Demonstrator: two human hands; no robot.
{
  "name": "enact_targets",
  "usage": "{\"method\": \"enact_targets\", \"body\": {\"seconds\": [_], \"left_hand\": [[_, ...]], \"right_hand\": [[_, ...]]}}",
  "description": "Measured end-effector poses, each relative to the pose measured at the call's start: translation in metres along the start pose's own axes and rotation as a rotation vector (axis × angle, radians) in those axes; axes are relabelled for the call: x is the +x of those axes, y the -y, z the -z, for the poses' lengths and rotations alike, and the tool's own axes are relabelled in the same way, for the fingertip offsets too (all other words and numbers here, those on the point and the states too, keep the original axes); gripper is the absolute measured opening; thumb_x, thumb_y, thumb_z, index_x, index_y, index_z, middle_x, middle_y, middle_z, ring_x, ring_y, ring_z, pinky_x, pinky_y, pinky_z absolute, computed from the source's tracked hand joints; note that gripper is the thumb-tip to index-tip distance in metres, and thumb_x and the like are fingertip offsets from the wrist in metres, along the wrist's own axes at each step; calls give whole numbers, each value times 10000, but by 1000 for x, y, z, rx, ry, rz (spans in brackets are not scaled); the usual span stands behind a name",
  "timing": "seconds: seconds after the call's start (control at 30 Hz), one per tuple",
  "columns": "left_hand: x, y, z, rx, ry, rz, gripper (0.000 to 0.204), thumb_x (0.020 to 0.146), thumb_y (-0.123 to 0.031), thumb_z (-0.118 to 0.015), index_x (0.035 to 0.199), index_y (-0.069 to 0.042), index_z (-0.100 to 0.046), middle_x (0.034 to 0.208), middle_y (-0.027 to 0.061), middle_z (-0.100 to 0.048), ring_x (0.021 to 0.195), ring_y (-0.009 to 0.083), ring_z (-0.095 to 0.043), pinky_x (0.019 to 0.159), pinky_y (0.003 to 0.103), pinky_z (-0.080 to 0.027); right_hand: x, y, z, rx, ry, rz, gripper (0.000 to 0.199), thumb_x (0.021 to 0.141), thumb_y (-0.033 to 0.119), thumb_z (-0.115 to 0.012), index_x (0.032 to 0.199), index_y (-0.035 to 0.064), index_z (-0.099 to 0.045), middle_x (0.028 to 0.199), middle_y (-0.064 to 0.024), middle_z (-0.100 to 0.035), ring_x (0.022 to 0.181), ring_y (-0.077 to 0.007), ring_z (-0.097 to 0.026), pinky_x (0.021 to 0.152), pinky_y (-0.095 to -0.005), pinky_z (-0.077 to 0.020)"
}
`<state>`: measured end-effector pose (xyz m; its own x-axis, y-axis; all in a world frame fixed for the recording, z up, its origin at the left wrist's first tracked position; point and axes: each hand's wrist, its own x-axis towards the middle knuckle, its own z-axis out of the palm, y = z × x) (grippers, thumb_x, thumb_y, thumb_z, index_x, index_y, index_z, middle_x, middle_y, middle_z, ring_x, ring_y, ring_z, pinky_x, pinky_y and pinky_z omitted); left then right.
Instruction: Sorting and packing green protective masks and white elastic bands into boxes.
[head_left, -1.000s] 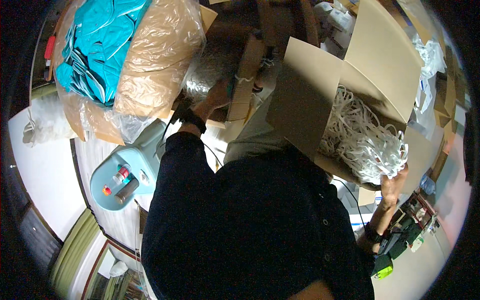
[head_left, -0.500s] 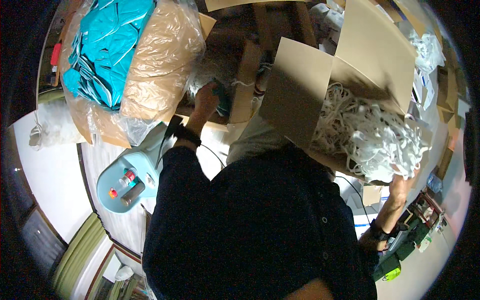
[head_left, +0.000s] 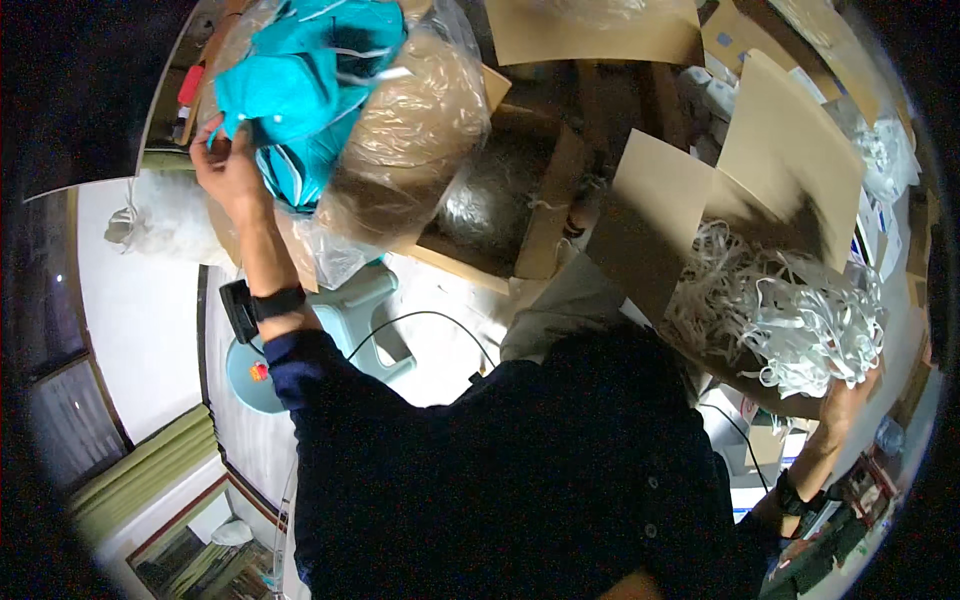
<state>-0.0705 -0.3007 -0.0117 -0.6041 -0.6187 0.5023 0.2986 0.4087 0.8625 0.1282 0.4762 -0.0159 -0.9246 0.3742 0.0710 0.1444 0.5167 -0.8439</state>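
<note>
At the upper left, my left hand (head_left: 232, 170) pinches the lower edge of a teal face mask (head_left: 280, 95) with its fingertips. The mask is over a plastic-lined cardboard box (head_left: 410, 110), which holds more teal masks (head_left: 292, 172). White straps (head_left: 372, 76) show beside the held mask. At the right, my right hand (head_left: 848, 402) is against the near right side of an open cardboard box (head_left: 640, 215) filled with a tangle of white elastic straps (head_left: 815, 320). Straps and the box edge cover its fingers, so their grip is not visible.
Between the two boxes is another open box (head_left: 490, 200) with clear plastic inside. A pale blue stool (head_left: 350, 315) and a blue basin (head_left: 252, 378) are below the left box. A black cable (head_left: 430, 316) runs from my left wrist. White bags (head_left: 888, 160) are at the far right.
My left hand has moved from the middle box up and left to the box of masks, with a teal mask in it. The view has shifted; my right hand stays by the straps.
</note>
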Motion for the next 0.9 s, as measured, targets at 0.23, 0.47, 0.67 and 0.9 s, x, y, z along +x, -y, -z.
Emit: {"method": "enact_targets", "body": {"seconds": [0.23, 0.47, 0.67, 0.9], "left_hand": [[70, 11, 22, -43, 145, 162, 259, 864, 25, -571, 1117, -18, -607, 1051, 71, -643, 926, 154, -593, 829, 264, -466], [42, -67, -14, -5, 512, 96, 259, 899, -58, -626, 1149, 6, -624, 1127, 90, -657, 985, 147, -604, 892, 258, -454], [22, -94, -19, 26, 635, 209, 310, 870, -67, -686, 1176, -34, -656, 1104, 63, -670, 1021, 112, -599, 939, 241, -427], [26, -62, -14, 198, 631, 212, 179, 878, -87, -688, 1048, -32, -690, 904, 0, -678, 792, 70, -579, 737, 215, -464]], "right_hand": [[-1, 38, -27, -103, 106, 75, 505, 833, 76, -673, 1287, 7, -462, 1191, -98, -571, 1068, -187, -573, 939, -316, -448], [10, 74, -50, -258, 183, 137, 562, 777, 114, -704, 1280, 26, -469, 1189, -94, -577, 1111, -209, -540, 980, -340, -390], [18, 71, -60, -258, 206, 197, 611, 787, 72, -713, 1334, 18, -448, 1256, -103, -537, 1139, -205, -524, 997, -334, -387], [21, 88, -69, -226, 292, 189, 472, 788, 55, -680, 1228, -10, -522, 1146, -96, -601, 1058, -186, -557, 945, -330, -419]]}}
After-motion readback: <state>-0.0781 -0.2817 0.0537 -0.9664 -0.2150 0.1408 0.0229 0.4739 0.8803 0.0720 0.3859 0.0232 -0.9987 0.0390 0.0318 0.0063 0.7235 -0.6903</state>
